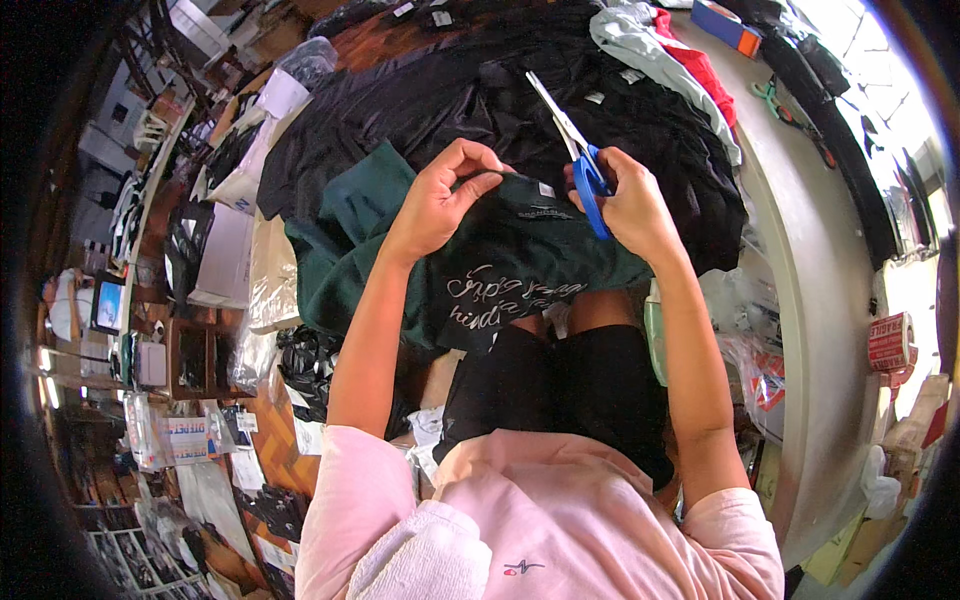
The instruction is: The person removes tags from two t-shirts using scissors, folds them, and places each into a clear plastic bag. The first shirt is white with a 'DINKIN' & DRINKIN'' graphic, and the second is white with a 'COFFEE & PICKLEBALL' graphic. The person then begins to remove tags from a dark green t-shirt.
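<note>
A dark green garment (367,187) with light script lettering lies bunched over my lap and the pile of black garments (465,97) before me. My left hand (454,184) pinches the green garment's upper edge between thumb and fingers. Near that edge is a small white tag (547,190). My right hand (634,199) holds blue-handled scissors (589,180) by the loops, to the right of the tag. The scissors' metal blades point up and away from me, over the black cloth, apart from the green garment.
A pale ledge (772,187) curves along the right, with a blue and orange box (726,28) and green-handled scissors (772,101) on it. White and red cloth (660,52) lies at the pile's far right. Boxes and plastic-wrapped packages (225,255) stand on the left.
</note>
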A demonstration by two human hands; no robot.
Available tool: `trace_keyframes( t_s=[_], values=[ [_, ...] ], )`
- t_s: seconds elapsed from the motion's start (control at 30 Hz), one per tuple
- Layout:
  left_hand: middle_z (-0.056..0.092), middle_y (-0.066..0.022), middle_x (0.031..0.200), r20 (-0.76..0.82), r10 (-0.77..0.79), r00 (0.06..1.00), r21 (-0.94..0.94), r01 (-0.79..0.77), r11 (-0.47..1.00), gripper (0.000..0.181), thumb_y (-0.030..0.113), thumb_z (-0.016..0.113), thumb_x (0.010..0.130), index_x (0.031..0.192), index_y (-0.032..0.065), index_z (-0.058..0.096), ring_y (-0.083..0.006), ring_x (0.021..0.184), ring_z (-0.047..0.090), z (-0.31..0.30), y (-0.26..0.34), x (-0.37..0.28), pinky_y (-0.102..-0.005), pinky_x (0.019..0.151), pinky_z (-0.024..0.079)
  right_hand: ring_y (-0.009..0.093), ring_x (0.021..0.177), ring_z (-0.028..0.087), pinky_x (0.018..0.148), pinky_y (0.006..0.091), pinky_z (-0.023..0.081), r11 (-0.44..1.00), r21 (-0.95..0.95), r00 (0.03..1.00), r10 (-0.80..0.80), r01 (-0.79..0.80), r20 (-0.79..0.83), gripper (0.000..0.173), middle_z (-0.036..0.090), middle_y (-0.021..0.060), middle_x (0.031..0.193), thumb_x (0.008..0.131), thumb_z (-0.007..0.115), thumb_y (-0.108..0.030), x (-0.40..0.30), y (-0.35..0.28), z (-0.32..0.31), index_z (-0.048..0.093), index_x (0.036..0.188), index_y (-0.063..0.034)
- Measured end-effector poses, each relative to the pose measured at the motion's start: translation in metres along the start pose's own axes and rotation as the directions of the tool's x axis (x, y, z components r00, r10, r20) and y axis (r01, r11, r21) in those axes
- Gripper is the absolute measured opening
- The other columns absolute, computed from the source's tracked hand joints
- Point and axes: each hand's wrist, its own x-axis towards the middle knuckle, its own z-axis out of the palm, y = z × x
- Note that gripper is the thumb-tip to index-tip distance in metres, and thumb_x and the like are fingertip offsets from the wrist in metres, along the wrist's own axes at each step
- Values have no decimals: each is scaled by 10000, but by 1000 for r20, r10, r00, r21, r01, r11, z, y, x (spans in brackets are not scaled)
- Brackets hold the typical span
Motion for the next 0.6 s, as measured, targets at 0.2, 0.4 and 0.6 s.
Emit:
trace_keyframes(
  t_s=[0.2, 0.4, 0.6],
  values=[
    [562, -3, 927, -14, 27, 1000, -124, -28, 992, 82, 0, 532, 877, 949, 39, 530, -90, 960, 527, 6, -4, -3, -236, 870, 397, 63, 722, 550, 655, 206, 453, 981, 136, 965, 103, -139, 243, 262, 587, 13, 757, 727, 740, -79, -9, -11, -13, 570, 900, 22],
    [581, 8, 1012, 53, 16, 998, -6, -16, 1000, 232, 85, 631, 820, 1045, 49, 588, -93, 948, 512, 13, -2, 6, -238, 883, 374, 73, 670, 539, 631, 238, 488, 962, 271, 999, -27, 21, 22, 285, 585, 34, 747, 702, 749, -44, -16, -24, -26, 539, 881, 26],
    [626, -22, 981, 229, 53, 972, 116, -82, 990, 260, 164, 716, 745, 979, 68, 655, -104, 921, 537, 19, -6, 24, -258, 863, 403, 46, 596, 507, 518, 195, 409, 889, 400, 973, 227, -225, 43, 314, 571, 5, 690, 654, 773, -106, -14, -17, -34, 577, 872, 7]
  ],
)
